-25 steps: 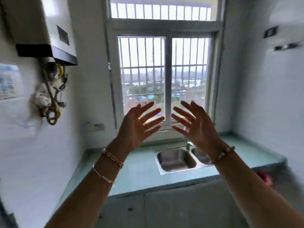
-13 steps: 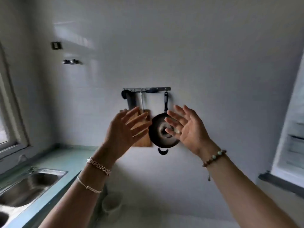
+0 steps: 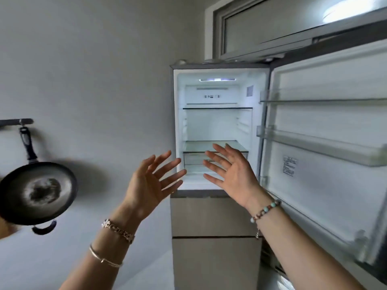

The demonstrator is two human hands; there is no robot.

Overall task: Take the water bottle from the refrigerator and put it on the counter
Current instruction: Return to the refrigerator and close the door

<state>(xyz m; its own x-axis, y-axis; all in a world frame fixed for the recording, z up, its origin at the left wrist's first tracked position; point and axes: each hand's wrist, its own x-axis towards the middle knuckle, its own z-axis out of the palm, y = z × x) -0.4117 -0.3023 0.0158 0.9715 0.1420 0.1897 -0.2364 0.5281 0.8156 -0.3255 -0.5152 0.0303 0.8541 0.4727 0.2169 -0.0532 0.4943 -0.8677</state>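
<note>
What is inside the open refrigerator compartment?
The refrigerator shows bare glass shelves and a lit interior; no water bottle visible. The raised left hand and right hand cover part of the lower drawer area.

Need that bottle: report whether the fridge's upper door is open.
Open: white upper fridge door swung right, lit glass-shelved interior exposed.

the refrigerator [image 3: 215,130] stands right of the wall-hung pan [image 3: 35,191], its door [image 3: 326,155] swung open to the right.
</note>
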